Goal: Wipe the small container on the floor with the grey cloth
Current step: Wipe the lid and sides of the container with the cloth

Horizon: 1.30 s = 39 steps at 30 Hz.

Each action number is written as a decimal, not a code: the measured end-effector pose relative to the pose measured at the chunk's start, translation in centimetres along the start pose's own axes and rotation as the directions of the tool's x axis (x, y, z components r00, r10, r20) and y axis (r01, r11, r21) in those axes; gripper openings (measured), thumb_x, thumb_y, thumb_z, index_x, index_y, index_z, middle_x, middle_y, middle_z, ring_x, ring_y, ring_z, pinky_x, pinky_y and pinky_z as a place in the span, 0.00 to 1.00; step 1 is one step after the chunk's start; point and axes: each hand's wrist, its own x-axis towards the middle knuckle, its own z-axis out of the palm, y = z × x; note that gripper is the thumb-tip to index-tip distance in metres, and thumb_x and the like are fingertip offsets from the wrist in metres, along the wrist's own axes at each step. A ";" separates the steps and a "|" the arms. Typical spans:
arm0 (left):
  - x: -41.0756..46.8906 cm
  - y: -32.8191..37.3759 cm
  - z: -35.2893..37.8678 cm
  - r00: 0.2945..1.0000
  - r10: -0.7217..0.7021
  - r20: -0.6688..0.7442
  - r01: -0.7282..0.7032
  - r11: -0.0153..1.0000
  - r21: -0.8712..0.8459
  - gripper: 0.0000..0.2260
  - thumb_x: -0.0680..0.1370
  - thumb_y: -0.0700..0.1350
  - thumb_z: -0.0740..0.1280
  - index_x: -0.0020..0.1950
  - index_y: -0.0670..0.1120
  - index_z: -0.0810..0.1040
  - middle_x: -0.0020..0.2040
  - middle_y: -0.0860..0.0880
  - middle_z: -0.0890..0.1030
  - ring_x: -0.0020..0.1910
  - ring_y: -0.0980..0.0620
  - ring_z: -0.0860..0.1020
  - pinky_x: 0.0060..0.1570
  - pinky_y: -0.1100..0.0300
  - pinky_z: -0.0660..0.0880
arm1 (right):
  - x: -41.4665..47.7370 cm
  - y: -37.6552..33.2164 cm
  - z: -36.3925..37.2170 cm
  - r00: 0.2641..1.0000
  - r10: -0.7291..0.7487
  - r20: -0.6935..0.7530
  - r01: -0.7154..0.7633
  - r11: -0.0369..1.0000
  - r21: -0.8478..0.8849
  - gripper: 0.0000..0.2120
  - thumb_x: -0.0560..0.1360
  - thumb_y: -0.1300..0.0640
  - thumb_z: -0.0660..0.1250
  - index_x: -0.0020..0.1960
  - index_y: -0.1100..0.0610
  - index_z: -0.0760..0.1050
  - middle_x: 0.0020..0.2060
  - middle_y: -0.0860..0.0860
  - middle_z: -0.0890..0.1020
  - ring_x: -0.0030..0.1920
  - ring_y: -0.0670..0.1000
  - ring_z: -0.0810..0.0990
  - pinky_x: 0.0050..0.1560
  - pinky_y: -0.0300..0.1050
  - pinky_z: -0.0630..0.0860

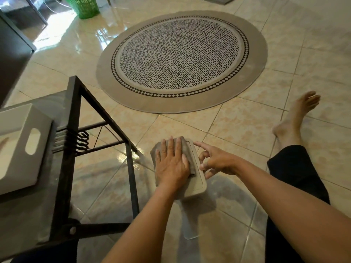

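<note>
The small container (197, 175), a pale beige lidded box with rounded corners, sits on the glossy tiled floor (237, 130) in front of the seated person, just right of the black metal frame (131, 168) of a low table. The grey cloth (187, 149) is draped over the left part of the lid, and the left hand (171, 164) lies flat on top of it, fingers extended and held close together, palm pressing the cloth down onto the container. The right hand (214, 160) comes in from the right side and steadies the box: its index finger is stretched out to touch the far right corner of the lid, while the other fingers curl loosely against the right edge; it grips nothing firmly. A clear plastic piece (190, 224) lies flat on the tiles just nearer the camera than the container. On the table top to the left rests a white tray (22, 149) with a cut-out handle slot. Beyond the hands a round patterned rug (180, 59) lies on the floor, well apart from the container, and a green basket (83, 6) stands at the far upper left. The person's bare right foot (296, 114) is stretched out on the tiles to the right.
</note>
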 end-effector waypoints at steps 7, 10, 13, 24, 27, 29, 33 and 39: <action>-2.1 3.0 2.3 0.994 0.105 0.009 -0.105 0.992 0.069 0.31 0.82 0.57 0.46 0.79 0.51 0.33 0.79 0.47 0.32 0.76 0.45 0.29 0.74 0.45 0.31 | 0.1 0.6 -0.1 1.000 -0.003 0.003 0.003 1.000 -0.006 0.47 0.72 0.78 0.62 0.80 0.44 0.53 0.49 0.59 0.77 0.39 0.52 0.84 0.38 0.51 0.84; 0.3 1.4 0.4 0.999 0.043 0.010 -0.043 0.999 0.033 0.30 0.80 0.57 0.41 0.79 0.50 0.33 0.80 0.47 0.34 0.77 0.45 0.30 0.76 0.43 0.36 | -0.2 0.3 0.0 1.000 -0.009 -0.021 0.009 1.000 -0.008 0.46 0.72 0.77 0.65 0.80 0.44 0.53 0.49 0.59 0.75 0.44 0.56 0.85 0.42 0.55 0.85; -1.1 -0.1 0.2 0.998 -0.061 0.018 0.062 0.997 -0.038 0.39 0.69 0.63 0.35 0.77 0.49 0.30 0.78 0.46 0.30 0.76 0.43 0.29 0.76 0.43 0.36 | -0.4 0.3 0.2 1.000 -0.013 -0.022 0.013 1.000 0.007 0.46 0.72 0.76 0.66 0.80 0.45 0.54 0.50 0.60 0.73 0.45 0.57 0.83 0.44 0.57 0.85; -4.0 1.7 1.1 0.997 -0.065 0.043 0.064 0.998 0.011 0.36 0.76 0.61 0.40 0.77 0.47 0.29 0.77 0.46 0.28 0.75 0.43 0.26 0.75 0.43 0.33 | -0.8 0.3 0.3 0.999 -0.005 -0.041 0.007 0.999 0.048 0.45 0.73 0.76 0.65 0.80 0.46 0.53 0.48 0.58 0.72 0.42 0.54 0.80 0.38 0.52 0.85; -6.7 2.6 2.4 0.998 -0.060 0.001 0.060 0.998 -0.013 0.30 0.79 0.56 0.38 0.78 0.48 0.32 0.79 0.46 0.31 0.75 0.45 0.27 0.75 0.44 0.34 | -0.7 0.5 0.3 0.999 -0.001 -0.037 0.003 0.999 0.045 0.45 0.73 0.77 0.65 0.80 0.46 0.53 0.48 0.58 0.72 0.42 0.55 0.80 0.38 0.52 0.85; -6.5 3.7 3.0 1.000 0.023 0.007 -0.023 1.000 0.003 0.30 0.79 0.56 0.38 0.79 0.48 0.35 0.80 0.47 0.33 0.76 0.44 0.29 0.74 0.44 0.32 | -0.6 0.6 0.2 1.000 0.003 -0.030 -0.002 0.999 0.044 0.45 0.73 0.78 0.63 0.80 0.46 0.54 0.48 0.58 0.73 0.44 0.55 0.80 0.41 0.54 0.85; -1.8 3.0 1.2 0.993 0.105 0.045 -0.109 0.991 0.082 0.37 0.79 0.58 0.51 0.79 0.47 0.33 0.79 0.46 0.32 0.76 0.43 0.29 0.76 0.42 0.35 | -0.6 0.7 0.1 1.000 -0.004 -0.024 0.005 0.999 0.046 0.45 0.73 0.77 0.63 0.79 0.45 0.54 0.48 0.57 0.75 0.42 0.54 0.82 0.46 0.58 0.84; -2.2 0.5 0.2 0.997 -0.051 0.058 0.053 0.998 -0.022 0.42 0.67 0.63 0.36 0.77 0.46 0.29 0.78 0.45 0.29 0.75 0.42 0.27 0.76 0.40 0.37 | -0.5 1.2 0.2 0.999 -0.026 -0.044 0.030 0.994 0.102 0.44 0.73 0.76 0.65 0.79 0.45 0.56 0.48 0.57 0.73 0.42 0.54 0.83 0.42 0.55 0.85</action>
